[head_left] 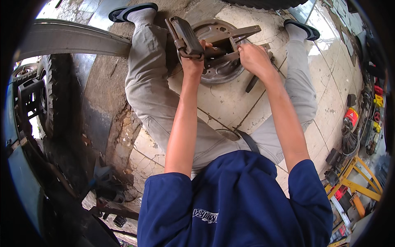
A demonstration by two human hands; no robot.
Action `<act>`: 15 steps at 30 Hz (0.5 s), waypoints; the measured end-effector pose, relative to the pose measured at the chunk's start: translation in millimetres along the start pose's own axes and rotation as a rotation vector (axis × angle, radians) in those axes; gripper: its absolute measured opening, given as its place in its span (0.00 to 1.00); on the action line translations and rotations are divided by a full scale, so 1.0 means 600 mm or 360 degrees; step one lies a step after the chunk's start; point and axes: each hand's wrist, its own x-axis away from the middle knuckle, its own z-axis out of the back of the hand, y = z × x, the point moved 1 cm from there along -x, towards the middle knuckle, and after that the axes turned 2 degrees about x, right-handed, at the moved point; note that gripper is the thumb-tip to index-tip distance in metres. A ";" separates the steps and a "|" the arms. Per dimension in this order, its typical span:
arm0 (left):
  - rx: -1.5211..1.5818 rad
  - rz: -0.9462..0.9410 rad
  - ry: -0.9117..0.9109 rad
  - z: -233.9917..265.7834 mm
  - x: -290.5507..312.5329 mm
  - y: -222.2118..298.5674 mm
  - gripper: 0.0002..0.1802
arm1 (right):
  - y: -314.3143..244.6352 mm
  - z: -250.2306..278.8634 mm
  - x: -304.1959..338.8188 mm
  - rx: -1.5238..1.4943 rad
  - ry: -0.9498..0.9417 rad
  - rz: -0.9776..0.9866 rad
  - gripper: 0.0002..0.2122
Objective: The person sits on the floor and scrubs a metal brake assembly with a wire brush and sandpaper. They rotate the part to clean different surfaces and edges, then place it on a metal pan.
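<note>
A round rusty brake backing plate (pixel 218 76) lies on the tiles between my outstretched legs. My left hand (pixel 195 61) is wrapped round the lower end of a brown, worn brake shoe (pixel 186 36), tilted up at the plate's left side. Its fingertips reach over toward the plate's centre. On the right, my right hand (pixel 256 59) is closed at a second rusty brake shoe (pixel 242 33), which lies across the plate. Its fingers pinch near the web, and what exactly sits between them is hidden. A dark narrow strip (pixel 252 84) rests on the floor under my right wrist.
A grey metal beam (pixel 74 39) juts in from the left, beside a knobbly tyre (pixel 49 94). Cracked concrete (pixel 98 82) meets the tiles there. To the right stand a yellow metal frame (pixel 358 181), a red-and-yellow can (pixel 351 117) and assorted parts. Another tyre (pixel 267 3) edges the top.
</note>
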 end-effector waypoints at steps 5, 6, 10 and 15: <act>0.0080 -0.0013 0.0028 0.005 -0.001 -0.009 0.06 | 0.012 -0.015 -0.009 0.0017 0.0067 0.0035 0.16; 0.0038 -0.0036 0.0012 0.005 -0.004 -0.011 0.07 | 0.009 -0.013 -0.006 0.0078 0.0022 0.0049 0.16; -0.0065 -0.0086 -0.0005 0.001 -0.007 -0.004 0.07 | 0.036 -0.042 -0.009 -0.0151 0.0278 0.0070 0.15; 0.0045 -0.0054 0.0026 -0.003 0.002 0.010 0.09 | 0.020 -0.021 0.005 -0.0171 0.0146 0.0065 0.15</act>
